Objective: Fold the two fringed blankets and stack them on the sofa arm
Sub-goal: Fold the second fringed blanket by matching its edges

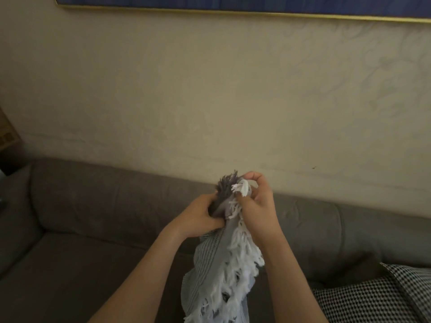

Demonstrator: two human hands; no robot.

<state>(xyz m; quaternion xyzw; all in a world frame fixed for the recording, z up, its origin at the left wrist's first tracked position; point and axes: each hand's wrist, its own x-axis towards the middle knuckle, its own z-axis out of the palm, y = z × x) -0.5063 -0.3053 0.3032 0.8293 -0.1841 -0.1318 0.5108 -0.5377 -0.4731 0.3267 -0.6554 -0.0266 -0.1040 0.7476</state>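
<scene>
Near: fringed blanket (217, 271) hangs bunched above the sofa (93, 264) seat; no fold set yet. Checked cloth (373, 299) at your right, possibly the second blanket, lies loose. Your left hand (200, 215) and right hand (256, 206) both pinch the fringed blanket's top edge. Folding and stacking remain.

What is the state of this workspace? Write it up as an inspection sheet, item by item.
Surface: grey-brown sofa, seat and backrest in view.
Job's things: grey striped blanket with white fringe, bunched, held up over the seat and hanging down; houndstooth fabric lying at lower right, no fringe visible on it.
Clutter: nothing seen.
Hands: left hand and right hand both grip the blanket's gathered top.
Cables: nothing seen.
Surroundings: cream wall; gold-framed blue picture above.
</scene>
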